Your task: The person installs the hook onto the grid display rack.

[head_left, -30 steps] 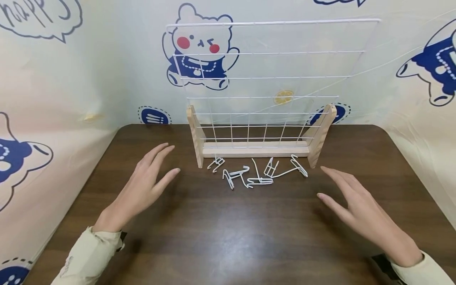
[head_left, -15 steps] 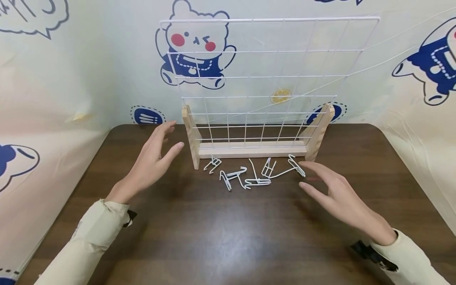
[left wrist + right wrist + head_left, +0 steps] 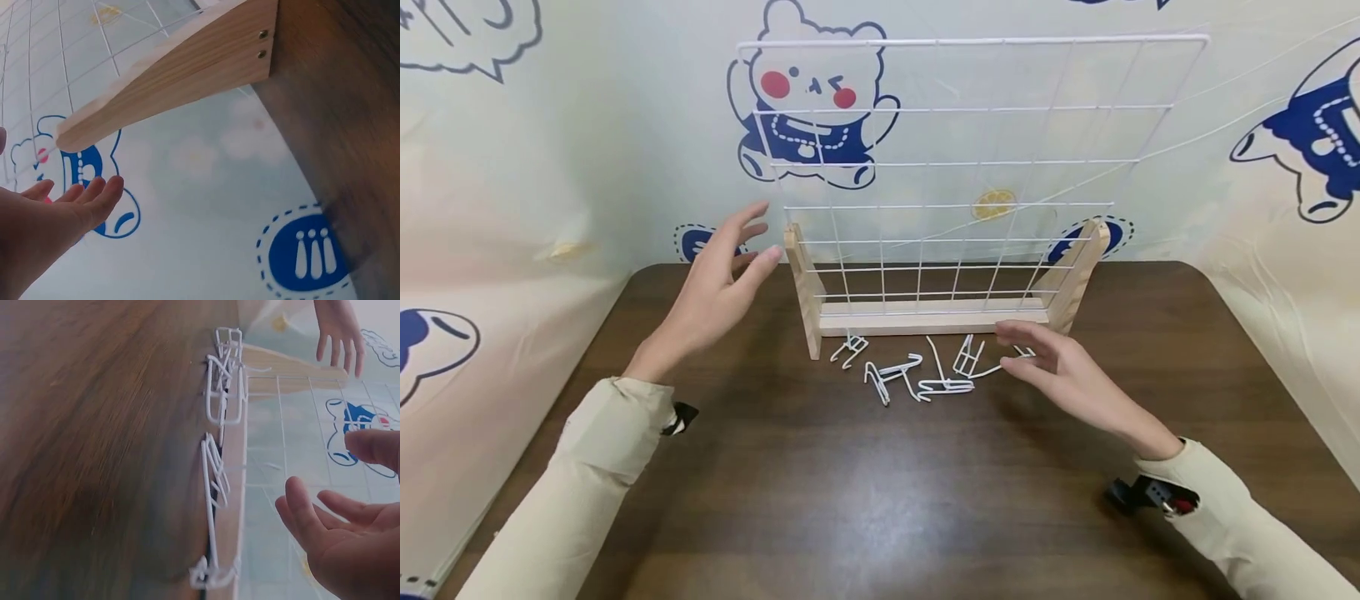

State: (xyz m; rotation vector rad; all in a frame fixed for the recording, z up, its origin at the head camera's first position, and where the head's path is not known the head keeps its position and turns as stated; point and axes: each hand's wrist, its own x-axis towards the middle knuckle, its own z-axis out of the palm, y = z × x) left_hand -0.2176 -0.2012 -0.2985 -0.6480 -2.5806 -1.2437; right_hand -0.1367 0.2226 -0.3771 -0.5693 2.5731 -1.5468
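Note:
A white wire grid rack (image 3: 973, 42) stands upright in a pale wooden stand (image 3: 925, 323) at the back of the table. Several white wire hooks (image 3: 946, 387) lie loose in front of it. My left hand (image 3: 707, 287) is raised left of the rack, fingers loosely bent and holding nothing; in the left wrist view it is below the end of the wooden side piece (image 3: 169, 81). My right hand (image 3: 1071, 379) hovers over the rightmost hook, hiding most of it. Its thumb and fingers are apart with nothing between them in the right wrist view.
The brown wooden table (image 3: 880, 500) has rounded back corners. Behind it hangs a pale cloth backdrop (image 3: 647, 167) printed with blue bear drawings, close to the rack. Both sleeves (image 3: 602, 450) carry dark straps at the wrist.
My left hand has risen and moved forward beside the rack. My right hand has travelled left from the table's right side to over the rightmost hook. The hooks lie as before.

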